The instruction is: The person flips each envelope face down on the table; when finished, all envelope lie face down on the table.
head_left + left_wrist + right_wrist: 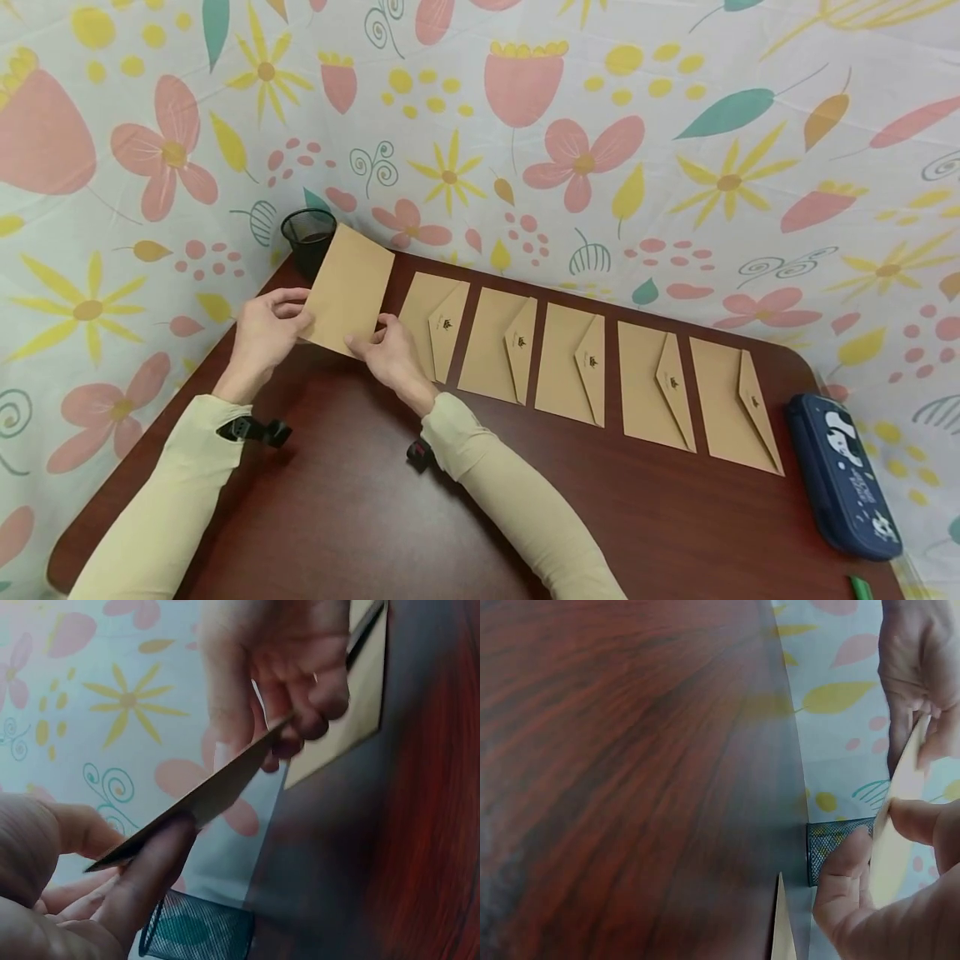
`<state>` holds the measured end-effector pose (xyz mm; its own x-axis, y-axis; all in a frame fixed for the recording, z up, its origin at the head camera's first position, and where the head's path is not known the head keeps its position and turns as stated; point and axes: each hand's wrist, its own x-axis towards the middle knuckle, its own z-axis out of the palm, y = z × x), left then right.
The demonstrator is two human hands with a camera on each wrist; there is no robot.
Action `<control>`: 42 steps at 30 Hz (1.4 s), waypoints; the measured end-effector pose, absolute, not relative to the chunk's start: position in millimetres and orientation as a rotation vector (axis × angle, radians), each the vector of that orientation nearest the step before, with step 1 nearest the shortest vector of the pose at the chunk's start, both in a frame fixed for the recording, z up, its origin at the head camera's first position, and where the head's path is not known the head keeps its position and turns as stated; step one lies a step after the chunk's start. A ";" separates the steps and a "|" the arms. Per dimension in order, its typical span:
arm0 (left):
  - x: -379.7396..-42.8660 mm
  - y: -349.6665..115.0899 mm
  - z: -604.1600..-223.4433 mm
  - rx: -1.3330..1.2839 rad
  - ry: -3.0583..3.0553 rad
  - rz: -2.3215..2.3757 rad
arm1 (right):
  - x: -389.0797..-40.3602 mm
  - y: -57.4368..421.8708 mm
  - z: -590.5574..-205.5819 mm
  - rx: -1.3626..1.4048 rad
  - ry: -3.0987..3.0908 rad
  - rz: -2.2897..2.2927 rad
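A plain tan envelope (349, 287) is held up above the table's far left part, its smooth side toward the head camera. My left hand (272, 332) pinches its left edge between thumb and fingers. On the opposite edge, my right hand (390, 354) pinches it near the lower corner. The left wrist view shows the envelope (202, 791) nearly edge-on between both hands. Just right of it lies a tan envelope (422, 312) with a pointed flap and a small dark crown print, the nearest of a row.
Several similar envelopes (558, 367) continue the row rightward along the table's back edge. A black mesh pen cup (306, 250) stands in the back left corner. At the right edge lie a dark blue pencil case (840, 475) and a green object (860, 587). Patterned cloth hangs behind.
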<state>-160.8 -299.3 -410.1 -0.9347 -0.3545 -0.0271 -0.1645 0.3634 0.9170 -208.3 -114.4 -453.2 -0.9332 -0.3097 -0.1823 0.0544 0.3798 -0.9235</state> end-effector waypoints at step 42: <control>-194.1 -322.4 -457.3 0.484 -3.035 -0.978 | -269.7 -157.8 -516.6 -0.452 2.872 -0.765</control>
